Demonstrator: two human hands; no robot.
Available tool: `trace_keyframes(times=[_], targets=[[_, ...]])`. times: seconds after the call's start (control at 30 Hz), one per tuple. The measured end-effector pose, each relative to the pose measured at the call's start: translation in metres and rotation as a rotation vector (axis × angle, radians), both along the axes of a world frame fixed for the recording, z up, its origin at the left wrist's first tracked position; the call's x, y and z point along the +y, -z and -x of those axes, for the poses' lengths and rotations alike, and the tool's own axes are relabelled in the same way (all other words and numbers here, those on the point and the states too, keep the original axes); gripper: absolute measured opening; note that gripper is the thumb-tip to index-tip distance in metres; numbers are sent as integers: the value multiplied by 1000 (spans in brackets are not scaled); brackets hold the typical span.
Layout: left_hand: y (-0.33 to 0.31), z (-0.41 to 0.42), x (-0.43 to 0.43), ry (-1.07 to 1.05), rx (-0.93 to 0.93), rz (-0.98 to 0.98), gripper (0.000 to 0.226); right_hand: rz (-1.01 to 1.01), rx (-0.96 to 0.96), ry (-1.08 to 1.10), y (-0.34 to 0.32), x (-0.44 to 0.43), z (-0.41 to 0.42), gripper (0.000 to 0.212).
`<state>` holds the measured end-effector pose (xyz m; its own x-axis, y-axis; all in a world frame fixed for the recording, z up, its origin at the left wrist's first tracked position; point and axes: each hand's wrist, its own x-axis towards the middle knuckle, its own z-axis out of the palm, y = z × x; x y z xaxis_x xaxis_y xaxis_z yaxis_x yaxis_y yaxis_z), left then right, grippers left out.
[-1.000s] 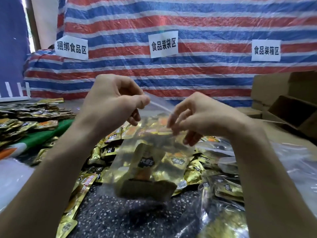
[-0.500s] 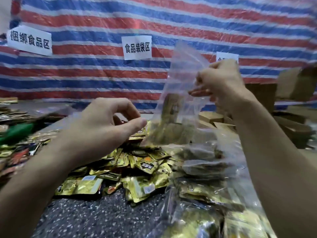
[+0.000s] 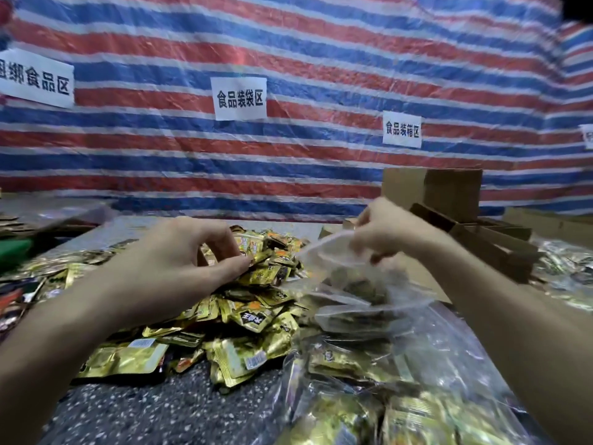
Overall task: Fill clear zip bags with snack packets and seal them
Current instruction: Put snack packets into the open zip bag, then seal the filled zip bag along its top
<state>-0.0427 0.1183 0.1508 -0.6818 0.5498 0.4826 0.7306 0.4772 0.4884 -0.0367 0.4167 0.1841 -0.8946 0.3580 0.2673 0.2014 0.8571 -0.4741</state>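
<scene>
A heap of gold snack packets (image 3: 256,309) covers the middle of the speckled table (image 3: 144,412). My left hand (image 3: 189,264) is down on top of the heap, fingers curled, thumb and fingertips pinching a snack packet (image 3: 256,252) at its crest. My right hand (image 3: 388,232) grips the top edge of a clear zip bag (image 3: 346,277), which holds a few packets. The bag hangs low to the right of the heap and touches the filled bags below it. I cannot tell whether its zip is shut.
Filled clear bags (image 3: 385,396) lie piled at the front right. Brown cardboard boxes (image 3: 449,194) stand behind my right hand. More packets (image 3: 48,274) spread out at the left. A striped tarp (image 3: 288,53) with white paper signs (image 3: 240,98) closes off the back.
My right hand has lowered the clear bag from up in the air to the pile of bags. My left hand has dropped from mid-air onto the packet heap.
</scene>
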Motion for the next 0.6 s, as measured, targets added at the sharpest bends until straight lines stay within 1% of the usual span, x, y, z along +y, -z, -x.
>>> trace_keyframes(times=[0.03,0.07,0.1,0.2,0.23,0.27,0.3,0.4,0.47,0.53,0.6], targets=[[0,1,-1,-1,2,10,48,-80,-90,-10,6,-1,-3,8],[1,2,-1,1,4,16,47,-146,-122,1,8,-2,-6,8],[1,3,-2,6,5,17,46,-188,-115,28,6,-4,-8,7],[3,9,-7,26,8,8,42,-264,18,89,-4,-8,-16,13],[3,11,-9,32,10,4,41,-273,60,80,-5,-11,-20,15],[3,13,-10,40,10,0,40,-278,62,55,-7,-13,-22,18],[3,14,-12,45,9,-5,38,-286,14,22,-6,-17,-25,21],[1,17,-16,43,5,-13,35,-309,-257,-40,-2,-32,-29,32],[-2,17,-20,39,6,-17,35,-352,-329,-33,-4,-41,-29,38],[-5,16,-24,35,-6,-42,36,-424,-261,-6,-10,-55,-27,45],[-8,15,-28,27,-8,-81,36,-442,-134,-9,-15,-75,-21,49]])
